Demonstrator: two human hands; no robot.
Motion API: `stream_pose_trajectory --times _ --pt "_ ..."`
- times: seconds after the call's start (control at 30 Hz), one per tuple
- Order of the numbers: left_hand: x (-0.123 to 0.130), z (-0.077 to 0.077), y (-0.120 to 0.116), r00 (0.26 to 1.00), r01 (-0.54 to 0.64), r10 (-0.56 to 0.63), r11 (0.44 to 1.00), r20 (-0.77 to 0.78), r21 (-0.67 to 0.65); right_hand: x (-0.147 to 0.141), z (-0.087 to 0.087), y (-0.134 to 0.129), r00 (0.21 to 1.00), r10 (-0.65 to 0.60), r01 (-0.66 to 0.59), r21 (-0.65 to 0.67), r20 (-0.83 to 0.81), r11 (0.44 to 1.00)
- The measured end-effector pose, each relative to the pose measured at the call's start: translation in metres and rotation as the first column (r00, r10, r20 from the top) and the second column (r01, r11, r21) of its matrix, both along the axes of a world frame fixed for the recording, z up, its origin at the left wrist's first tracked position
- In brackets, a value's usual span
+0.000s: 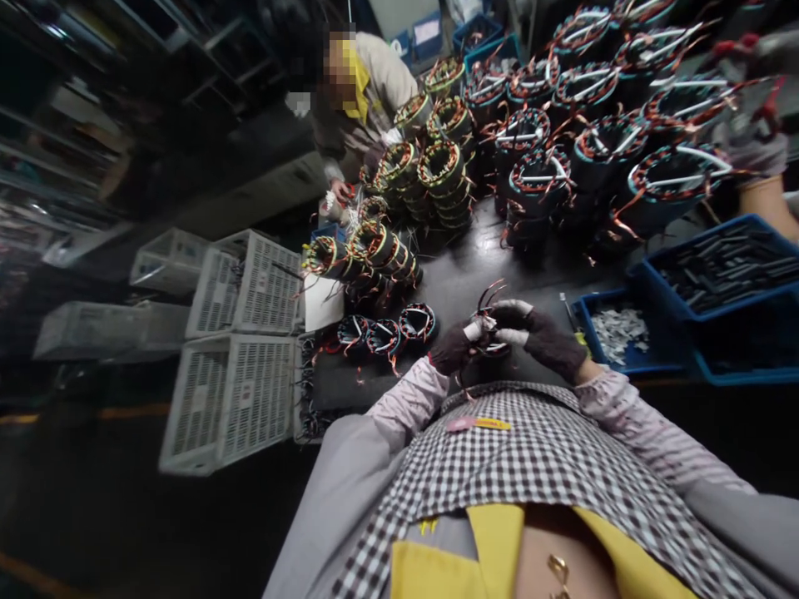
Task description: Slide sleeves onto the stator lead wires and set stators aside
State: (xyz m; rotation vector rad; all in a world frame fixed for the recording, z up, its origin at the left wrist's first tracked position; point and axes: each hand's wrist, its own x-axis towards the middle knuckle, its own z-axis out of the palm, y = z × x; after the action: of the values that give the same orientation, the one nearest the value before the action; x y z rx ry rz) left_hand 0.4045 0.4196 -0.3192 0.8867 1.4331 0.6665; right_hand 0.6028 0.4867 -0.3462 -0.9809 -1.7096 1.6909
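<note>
At the table's near edge, both hands are closed around a small motor stator (498,349), with copper leads sticking up and hanging from it. My left hand (454,345), in a dark glove with pale fingertips, grips its left side. From the right, my right hand (549,339), gloved the same way, pinches at the top where the wires come out. The fingers hide much of the stator. To the left stand three small stators: one (353,331), another (384,337) and a third (417,323), with white strips across their tops.
Stacks of larger stators (540,179) fill the table's far side. At right are a blue bin of white pieces (652,366) and a blue bin of dark strips (692,312). White crates (250,399) stand left. A co-worker (380,79) sits across; another's gloved hand (758,150) is far right.
</note>
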Motion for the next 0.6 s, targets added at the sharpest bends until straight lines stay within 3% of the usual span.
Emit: stream_pose_trajectory --times 0.1,0.17,0.27,0.33,0.4,0.47,0.6 --pt "0.015 0.001 0.002 0.973 -0.008 0.030 0.995 0.228 -0.096 0.003 0.022 -0.004 0.999 0.019 -0.019 0.017 0.029 1.000" --pt "0.019 -0.001 0.006 0.950 0.046 -0.011 0.993 0.311 -0.105 0.008 0.028 -0.007 0.998 -0.025 0.023 0.020 0.058 1.000" --pt "0.018 -0.007 0.009 0.913 0.149 -0.111 0.987 0.393 -0.066 0.025 0.021 -0.015 0.984 -0.177 0.180 -0.098 0.032 0.979" --pt "0.017 -0.011 0.009 0.903 0.109 -0.082 0.993 0.422 -0.040 0.039 0.012 -0.022 0.951 -0.309 0.300 -0.196 -0.016 0.934" --pt "0.019 -0.015 0.009 0.904 0.025 -0.011 0.999 0.428 -0.028 0.048 0.005 -0.027 0.928 -0.368 0.344 -0.244 -0.060 0.907" --pt "0.024 -0.018 0.010 0.905 -0.001 0.017 0.999 0.426 -0.039 0.050 0.004 -0.030 0.945 -0.315 0.290 -0.218 -0.090 0.932" --pt "0.040 -0.016 0.013 0.900 0.011 0.024 0.997 0.435 -0.078 0.044 0.009 -0.028 0.981 -0.177 0.177 -0.014 -0.082 0.984"
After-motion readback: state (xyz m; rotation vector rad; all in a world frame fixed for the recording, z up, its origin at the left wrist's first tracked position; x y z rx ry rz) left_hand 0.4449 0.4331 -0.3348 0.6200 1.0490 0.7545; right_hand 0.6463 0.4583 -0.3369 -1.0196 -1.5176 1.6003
